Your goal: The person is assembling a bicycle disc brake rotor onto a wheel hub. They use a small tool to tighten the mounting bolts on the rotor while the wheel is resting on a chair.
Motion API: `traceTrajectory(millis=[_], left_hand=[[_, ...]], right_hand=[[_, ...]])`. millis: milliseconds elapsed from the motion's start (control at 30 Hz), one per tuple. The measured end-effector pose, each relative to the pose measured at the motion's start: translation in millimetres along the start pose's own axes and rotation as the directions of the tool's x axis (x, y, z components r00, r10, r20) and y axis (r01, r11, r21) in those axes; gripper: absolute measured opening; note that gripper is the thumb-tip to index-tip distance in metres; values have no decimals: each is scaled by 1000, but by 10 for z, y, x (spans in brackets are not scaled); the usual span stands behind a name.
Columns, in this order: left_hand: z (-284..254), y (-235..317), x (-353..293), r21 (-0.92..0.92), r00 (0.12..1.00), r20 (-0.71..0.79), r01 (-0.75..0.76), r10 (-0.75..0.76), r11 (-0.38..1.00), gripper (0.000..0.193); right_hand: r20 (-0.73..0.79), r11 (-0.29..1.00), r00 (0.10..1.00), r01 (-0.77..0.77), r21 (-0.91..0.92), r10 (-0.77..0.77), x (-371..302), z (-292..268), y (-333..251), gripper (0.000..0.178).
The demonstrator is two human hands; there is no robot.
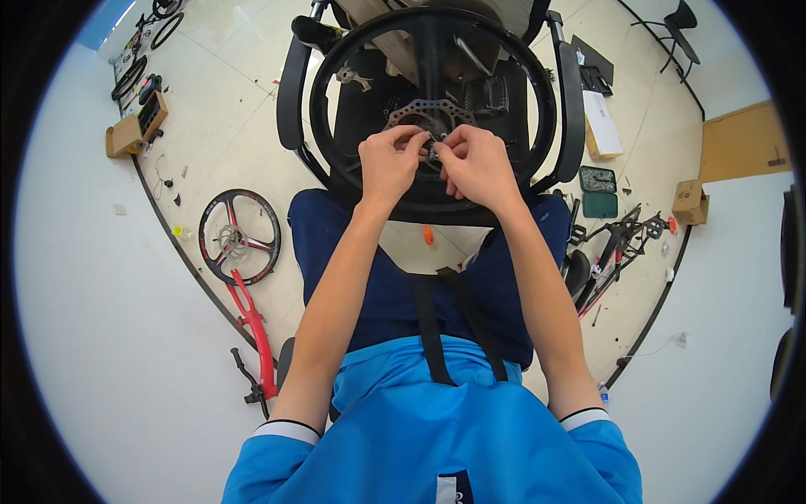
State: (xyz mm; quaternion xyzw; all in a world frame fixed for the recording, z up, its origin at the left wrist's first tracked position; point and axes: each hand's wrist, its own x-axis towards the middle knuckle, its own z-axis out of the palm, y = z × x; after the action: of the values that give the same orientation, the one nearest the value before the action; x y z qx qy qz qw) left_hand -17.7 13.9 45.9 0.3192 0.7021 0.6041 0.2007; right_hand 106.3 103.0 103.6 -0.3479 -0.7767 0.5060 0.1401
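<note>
While bent over the black wheel (431,67), laid across the office chair (573,109), apparently fitting or loosening something small mid-wheel, just by the brake disc (409,110). Pinching thumb almost to forefinger with left hand (390,161) and right hand (481,165); cannot tell whether holding anything. Next, probably calls for steady fingertips and careful alignment.

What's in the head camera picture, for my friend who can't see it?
A person's left hand and right hand work near the middle of a black wheel over a chair. A red bike part lies on the floor.
</note>
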Motion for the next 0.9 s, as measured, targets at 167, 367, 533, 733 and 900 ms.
traceTrajectory(millis=[167,367,533,733,900], left_hand=[[24,-44,-2,-67,999,-30,-25,23,997,14],[22,-65,16,-23,999,-19,-43,42,999,14],[8,-79,27,109,990,-5,-140,142,984,12],[7,-124,23,91,985,-14,-168,170,981,11],[12,-133,20,84,986,-13,-163,165,983,11]], right_hand=[[133,995,986,-102,-19,103,133,-27,-81,22],[134,990,981,-136,-37,140,120,16,-78,21],[111,990,984,-139,-34,142,103,28,-57,22],[155,962,973,-197,187,169,137,34,84,21],[184,923,962,-251,293,203,135,29,87,20]])
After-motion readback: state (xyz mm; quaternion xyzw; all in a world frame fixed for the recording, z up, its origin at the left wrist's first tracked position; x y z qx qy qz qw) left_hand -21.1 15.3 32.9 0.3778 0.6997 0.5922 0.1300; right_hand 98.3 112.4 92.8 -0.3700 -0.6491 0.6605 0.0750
